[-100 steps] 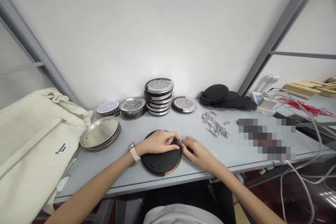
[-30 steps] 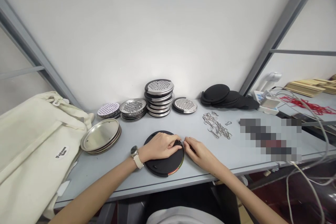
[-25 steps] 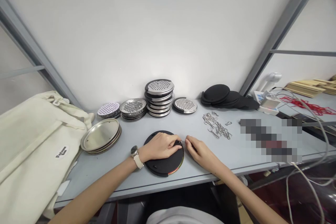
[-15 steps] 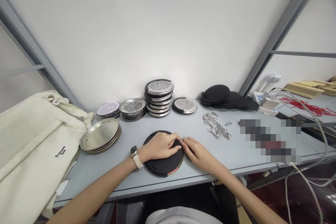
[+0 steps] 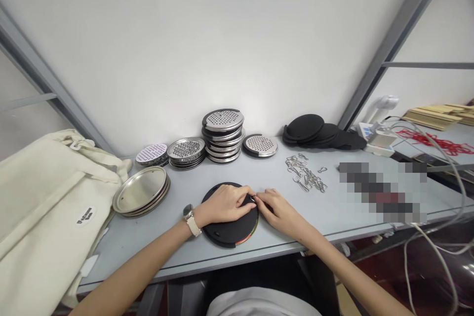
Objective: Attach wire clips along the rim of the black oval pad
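Note:
A round black disc [image 5: 231, 232] lies flat on the table in front of me, with a red-yellow-green strip along its lower right edge. My left hand [image 5: 225, 204], wearing a watch, rests across it; its curled thumb and forefinger grip at the right edge. There a small shiny metal snap hook [image 5: 253, 198] shows between both hands' fingertips. My right hand [image 5: 276, 211] is closed, its thumb and forefinger pinching the hook's outer end. Its exact fit on the disc is hidden by fingers. Several more snap hooks [image 5: 305, 176] lie in a loose heap beyond my right hand.
Along the wall stand stacked round graters [image 5: 224, 133], lower grater stacks [image 5: 186, 150], a single grater [image 5: 261, 145] and black discs [image 5: 305, 128]. Plain metal discs [image 5: 142, 190] and a cream cloth bag [image 5: 44, 207] are at left. White cables [image 5: 440, 261] hang at right.
My right hand pulled slightly away from the disc's edge, a bit of metal showing between the hands, then came back against the left fingertips. The disc and left hand stay in place.

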A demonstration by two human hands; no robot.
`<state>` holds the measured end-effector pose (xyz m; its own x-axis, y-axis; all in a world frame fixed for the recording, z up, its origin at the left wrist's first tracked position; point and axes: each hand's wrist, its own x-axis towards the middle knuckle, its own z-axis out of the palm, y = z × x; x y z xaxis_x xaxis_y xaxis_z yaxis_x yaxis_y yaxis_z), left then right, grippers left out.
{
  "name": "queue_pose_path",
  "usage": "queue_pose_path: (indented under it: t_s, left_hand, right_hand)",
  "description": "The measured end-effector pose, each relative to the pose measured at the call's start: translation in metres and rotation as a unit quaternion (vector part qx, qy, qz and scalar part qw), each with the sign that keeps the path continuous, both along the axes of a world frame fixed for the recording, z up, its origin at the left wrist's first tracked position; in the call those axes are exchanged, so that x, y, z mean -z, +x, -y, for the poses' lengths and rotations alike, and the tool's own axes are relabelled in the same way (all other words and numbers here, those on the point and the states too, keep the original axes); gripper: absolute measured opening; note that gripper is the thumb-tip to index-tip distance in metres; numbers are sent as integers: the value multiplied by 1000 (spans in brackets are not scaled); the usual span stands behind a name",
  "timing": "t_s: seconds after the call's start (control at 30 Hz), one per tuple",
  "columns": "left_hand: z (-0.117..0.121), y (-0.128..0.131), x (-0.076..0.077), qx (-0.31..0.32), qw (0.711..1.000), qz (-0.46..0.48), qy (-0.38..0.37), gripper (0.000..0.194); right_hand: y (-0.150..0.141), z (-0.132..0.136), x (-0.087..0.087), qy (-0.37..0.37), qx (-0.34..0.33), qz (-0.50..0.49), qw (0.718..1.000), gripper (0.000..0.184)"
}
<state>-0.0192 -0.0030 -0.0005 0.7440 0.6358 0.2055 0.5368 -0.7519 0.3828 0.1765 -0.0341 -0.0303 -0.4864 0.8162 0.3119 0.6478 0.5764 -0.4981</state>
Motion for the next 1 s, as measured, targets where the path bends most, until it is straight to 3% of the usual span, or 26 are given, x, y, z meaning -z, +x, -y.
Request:
queue_pose_path:
  t_s: [0.33,0.77,1.0]
  left_hand:
    - [-1,-1,0,4,1000,2,-24,23]
    - [-1,-1,0,6,1000,2,-28,23]
    - [1,1,-2,-24,1000,-1,-18,22]
  right_hand:
    - [1,3,-1,10,11,9,1000,22]
    - [1,3,0,19,13,11,1000,26]
    - [2,3,0,21,10,12,1000,26]
